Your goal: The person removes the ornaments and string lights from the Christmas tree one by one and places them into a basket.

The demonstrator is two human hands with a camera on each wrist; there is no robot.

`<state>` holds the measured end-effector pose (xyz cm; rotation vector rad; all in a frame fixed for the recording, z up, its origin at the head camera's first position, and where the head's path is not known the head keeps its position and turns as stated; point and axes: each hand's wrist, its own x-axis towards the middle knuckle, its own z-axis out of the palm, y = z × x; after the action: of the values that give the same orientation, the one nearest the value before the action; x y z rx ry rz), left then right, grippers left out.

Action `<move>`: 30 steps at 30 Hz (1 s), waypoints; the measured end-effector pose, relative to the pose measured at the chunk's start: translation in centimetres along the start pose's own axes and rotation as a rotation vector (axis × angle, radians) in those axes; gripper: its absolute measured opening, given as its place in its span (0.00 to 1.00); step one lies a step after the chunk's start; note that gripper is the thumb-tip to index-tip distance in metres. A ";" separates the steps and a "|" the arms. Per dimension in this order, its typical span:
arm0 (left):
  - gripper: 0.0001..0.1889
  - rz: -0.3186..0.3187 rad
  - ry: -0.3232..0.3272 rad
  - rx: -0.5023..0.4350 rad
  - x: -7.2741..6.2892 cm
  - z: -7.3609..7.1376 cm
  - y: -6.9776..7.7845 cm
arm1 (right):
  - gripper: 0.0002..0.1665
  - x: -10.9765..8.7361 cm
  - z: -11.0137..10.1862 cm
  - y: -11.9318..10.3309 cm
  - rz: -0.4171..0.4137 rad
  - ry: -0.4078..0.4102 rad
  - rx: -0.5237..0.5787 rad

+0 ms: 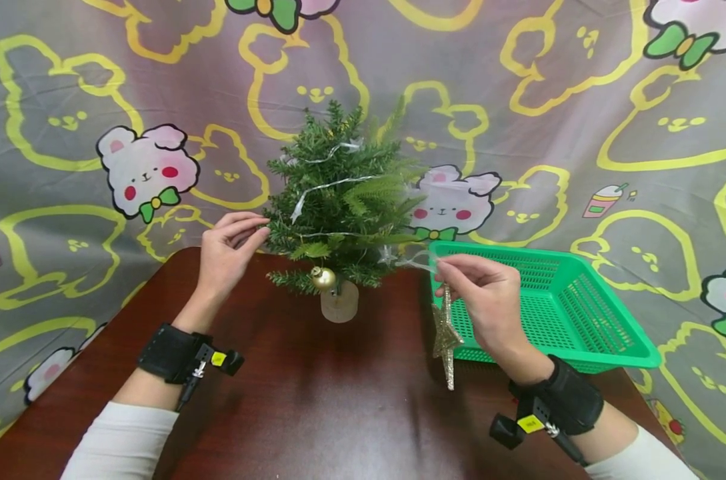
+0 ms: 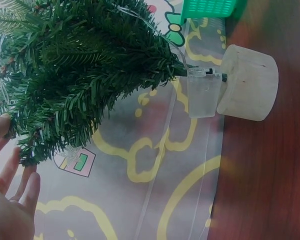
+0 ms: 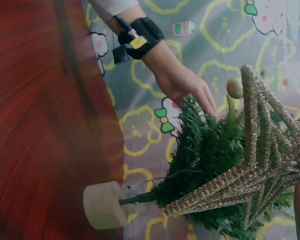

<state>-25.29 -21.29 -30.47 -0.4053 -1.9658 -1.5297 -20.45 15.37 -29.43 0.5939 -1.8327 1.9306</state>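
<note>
A small artificial Christmas tree (image 1: 339,193) stands upright on a pale round base (image 1: 339,303), wound with a clear wire carrying star-shaped pieces. My left hand (image 1: 227,250) is at the tree's left side, thumb and fingertips pinching the tip of a branch (image 2: 30,150). To the right of the tree, my right hand (image 1: 489,293) pinches a translucent ribbon loop (image 1: 419,260). From that hand hangs a glittery gold star ornament (image 1: 447,337), seen large in the right wrist view. A gold ball ornament (image 1: 323,278) hangs from a low front branch.
A green perforated plastic basket (image 1: 615,320) sits on the right of the dark wooden table (image 1: 339,413), behind my right hand. A curtain (image 1: 219,80) with cartoon prints hangs close behind the table. A small clear box (image 2: 204,95) is beside the trunk above the base.
</note>
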 end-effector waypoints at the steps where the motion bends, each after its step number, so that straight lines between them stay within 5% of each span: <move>1: 0.12 0.000 -0.001 -0.001 0.0 0.0 0.0 | 0.09 0.1 -0.2 0.0 0.005 0.016 0.002; 11: 0.12 -0.003 -0.001 -0.004 0.0 0.0 0.2 | 0.11 1.8 -2.5 0.1 0.028 0.145 -0.030; 30: 0.12 0.000 0.001 0.006 0.1 0.1 0.5 | 0.15 3.2 -5.6 1.8 0.060 0.246 -0.073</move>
<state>-25.07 -21.07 -30.08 -0.4016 -1.9689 -1.5236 -24.21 20.88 -29.33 0.2674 -1.7732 1.8713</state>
